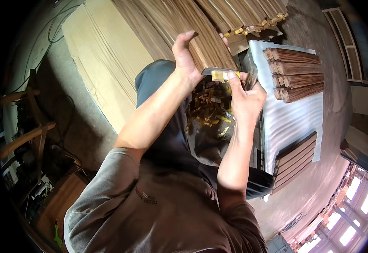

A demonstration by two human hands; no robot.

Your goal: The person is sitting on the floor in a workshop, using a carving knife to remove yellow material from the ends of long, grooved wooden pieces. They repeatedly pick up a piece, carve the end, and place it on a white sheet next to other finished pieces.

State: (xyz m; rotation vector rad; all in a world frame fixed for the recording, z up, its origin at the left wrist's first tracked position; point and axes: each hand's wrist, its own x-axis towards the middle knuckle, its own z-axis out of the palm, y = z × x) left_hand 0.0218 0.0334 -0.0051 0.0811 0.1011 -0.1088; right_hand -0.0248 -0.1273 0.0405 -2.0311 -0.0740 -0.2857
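My left hand (186,57) grips a brown wooden board (212,48) near its end, the thumb on top and fingertips showing at the far edge. A dark strip runs across the near end of that board, with a piece of yellow tape (218,76) on it. My right hand (248,99) is closed, thumb and finger pinching the tape. A slim dark metallic tool (251,76) also sticks up out of this hand; its kind is hard to make out. Torn yellow tape scraps (211,105) litter the floor between my legs.
More brown boards (144,29) lie on pale cardboard (101,55) ahead and left. Further boards with yellow-taped ends (239,17) are at the top. On the right, a foam-covered surface (291,114) bears stacked wooden pieces (298,69) and a slatted panel (294,162). Cables (51,36) run at far left.
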